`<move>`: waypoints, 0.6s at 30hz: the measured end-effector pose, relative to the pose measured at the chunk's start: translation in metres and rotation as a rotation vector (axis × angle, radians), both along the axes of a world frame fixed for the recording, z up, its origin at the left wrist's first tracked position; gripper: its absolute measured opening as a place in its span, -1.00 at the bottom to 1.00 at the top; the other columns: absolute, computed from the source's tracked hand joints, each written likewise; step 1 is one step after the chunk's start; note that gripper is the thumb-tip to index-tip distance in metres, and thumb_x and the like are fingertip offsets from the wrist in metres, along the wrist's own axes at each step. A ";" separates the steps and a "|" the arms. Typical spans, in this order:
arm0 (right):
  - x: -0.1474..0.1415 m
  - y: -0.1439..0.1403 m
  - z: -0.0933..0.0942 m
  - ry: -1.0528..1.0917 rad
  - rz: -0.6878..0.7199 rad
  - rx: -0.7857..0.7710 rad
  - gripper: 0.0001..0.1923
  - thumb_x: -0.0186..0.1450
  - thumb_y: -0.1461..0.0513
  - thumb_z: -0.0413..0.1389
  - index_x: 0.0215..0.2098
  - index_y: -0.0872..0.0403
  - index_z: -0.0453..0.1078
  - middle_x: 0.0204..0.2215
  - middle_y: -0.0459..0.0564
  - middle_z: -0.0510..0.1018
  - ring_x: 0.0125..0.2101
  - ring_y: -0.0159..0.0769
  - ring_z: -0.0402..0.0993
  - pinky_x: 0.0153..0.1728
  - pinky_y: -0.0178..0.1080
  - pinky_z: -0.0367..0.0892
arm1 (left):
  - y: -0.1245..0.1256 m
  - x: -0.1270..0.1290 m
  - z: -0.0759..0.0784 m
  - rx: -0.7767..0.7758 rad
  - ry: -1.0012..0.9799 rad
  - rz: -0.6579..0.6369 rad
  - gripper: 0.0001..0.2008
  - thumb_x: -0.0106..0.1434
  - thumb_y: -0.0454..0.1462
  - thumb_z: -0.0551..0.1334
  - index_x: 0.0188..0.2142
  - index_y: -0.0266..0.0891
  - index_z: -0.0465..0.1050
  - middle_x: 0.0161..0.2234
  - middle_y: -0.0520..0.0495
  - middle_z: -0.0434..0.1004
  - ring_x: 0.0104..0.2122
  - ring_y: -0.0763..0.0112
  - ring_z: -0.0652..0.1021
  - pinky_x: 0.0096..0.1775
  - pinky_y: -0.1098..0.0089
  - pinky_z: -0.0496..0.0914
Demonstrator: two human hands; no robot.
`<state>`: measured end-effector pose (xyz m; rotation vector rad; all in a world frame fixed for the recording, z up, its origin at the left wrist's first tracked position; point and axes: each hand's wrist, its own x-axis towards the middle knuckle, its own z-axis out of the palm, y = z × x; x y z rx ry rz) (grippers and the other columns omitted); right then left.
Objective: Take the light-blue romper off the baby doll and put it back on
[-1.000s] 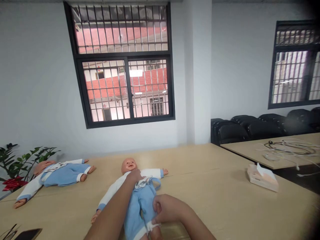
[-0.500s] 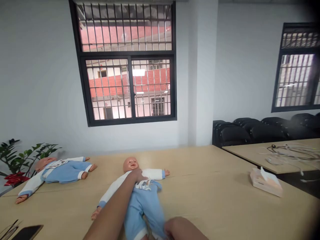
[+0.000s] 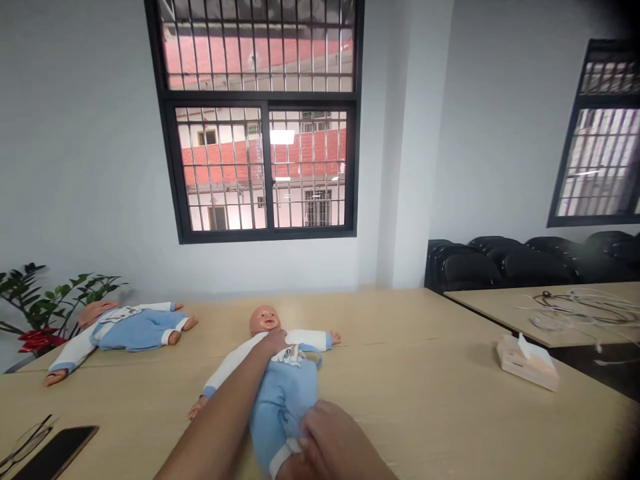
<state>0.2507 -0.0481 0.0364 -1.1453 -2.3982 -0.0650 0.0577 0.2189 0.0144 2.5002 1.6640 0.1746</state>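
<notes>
A baby doll (image 3: 285,383) in a white top and light blue trousers lies face up on the wooden table (image 3: 425,413). My left hand (image 3: 273,342) is closed on its upper chest, just under the chin, with most of the fingers hidden. Down at the trouser legs, my right hand (image 3: 325,427) has its fingers curled round the leg on the right side. That leg's foot is hidden by the hand. The other leg shows a white cuff, and its foot is cut off by the bottom edge.
A second doll (image 3: 135,330) in matching clothes lies at the far left beside a potted plant (image 3: 55,300). Glasses (image 3: 27,443) and a phone (image 3: 57,453) are at the near left. A tissue box (image 3: 527,362) sits to the right. Cables (image 3: 570,310) lie on another table near black chairs (image 3: 525,257).
My right hand has moved left and up, bringing the trouser leg inward against the other leg. My left hand stays on the chest. The camera view has shifted slightly.
</notes>
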 end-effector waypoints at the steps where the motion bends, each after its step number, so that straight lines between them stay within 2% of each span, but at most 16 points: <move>1: -0.003 0.000 -0.003 -0.053 0.033 -0.027 -0.82 0.29 0.26 0.16 -0.47 0.04 0.30 -0.45 -0.03 0.53 -0.40 -0.25 0.37 -0.33 -0.26 0.22 | -0.001 -0.003 0.002 -0.001 -0.013 -0.003 -0.64 0.43 -0.13 0.26 0.13 -0.24 0.43 0.11 -0.19 0.49 0.00 0.19 0.56 0.01 0.07 0.53; 3: -0.005 -0.006 -0.010 -0.103 0.077 -0.112 -0.76 0.25 0.26 0.20 -0.52 0.04 0.27 -0.51 -0.06 0.50 -0.43 -0.25 0.37 -0.38 -0.27 0.18 | -0.004 -0.010 0.004 -0.004 -0.046 -0.010 -0.62 0.43 -0.12 0.26 0.14 -0.25 0.42 0.12 -0.19 0.48 0.03 0.17 0.55 0.04 0.04 0.51; 5: 0.002 -0.016 -0.013 -0.034 0.097 -0.211 -0.80 0.26 0.26 0.20 -0.49 0.04 0.30 -0.46 -0.08 0.53 -0.41 -0.26 0.39 -0.38 -0.27 0.17 | -0.008 -0.015 0.005 -0.002 -0.089 -0.027 -0.61 0.42 -0.11 0.27 0.15 -0.25 0.42 0.14 -0.20 0.47 0.07 0.14 0.54 0.07 0.01 0.49; 9: 0.025 -0.041 -0.009 0.308 0.034 -0.432 -0.96 0.32 0.27 0.14 -0.25 0.02 0.38 -0.24 -0.08 0.59 -0.28 -0.28 0.45 -0.26 -0.30 0.26 | -0.013 -0.019 0.001 -0.006 -0.200 -0.071 -0.62 0.42 -0.09 0.27 0.13 -0.24 0.44 0.16 -0.20 0.47 0.11 0.12 0.52 0.13 -0.03 0.44; 11: 0.037 -0.047 -0.007 0.382 -0.017 -0.497 -0.82 0.28 0.29 0.18 -0.14 0.02 0.39 -0.18 -0.07 0.58 -0.22 -0.26 0.46 -0.19 -0.29 0.29 | -0.014 -0.023 0.000 -0.007 -0.270 -0.094 -0.63 0.42 -0.10 0.26 0.12 -0.24 0.45 0.16 -0.21 0.47 0.12 0.12 0.51 0.15 -0.03 0.42; 14: 0.051 -0.050 -0.009 0.365 -0.045 -0.480 -0.83 0.36 0.30 0.09 -0.09 0.02 0.43 -0.18 -0.03 0.56 -0.18 -0.22 0.47 -0.15 -0.24 0.30 | -0.015 -0.040 0.001 -0.002 -0.380 -0.136 -0.70 0.45 -0.14 0.19 0.06 -0.22 0.52 0.12 -0.16 0.55 0.12 0.22 0.53 0.20 0.16 0.39; 16: 0.054 -0.052 -0.009 0.333 -0.065 -0.390 -0.78 0.44 0.30 -0.04 -0.11 0.04 0.45 -0.20 0.02 0.56 -0.16 -0.18 0.46 -0.13 -0.19 0.30 | -0.018 -0.057 0.005 0.019 -0.443 -0.145 -0.68 0.44 -0.12 0.13 -0.03 -0.19 0.58 0.07 -0.13 0.61 0.10 0.25 0.55 0.19 0.28 0.39; 18: 0.049 -0.057 -0.005 0.292 -0.070 -0.283 -0.76 0.47 0.30 -0.08 -0.11 0.06 0.44 -0.18 0.06 0.55 -0.12 -0.15 0.45 -0.09 -0.15 0.28 | -0.023 -0.077 0.008 0.046 -0.491 -0.131 -0.64 0.40 -0.05 0.14 -0.10 -0.20 0.62 0.03 -0.13 0.65 0.07 0.21 0.58 0.15 0.29 0.41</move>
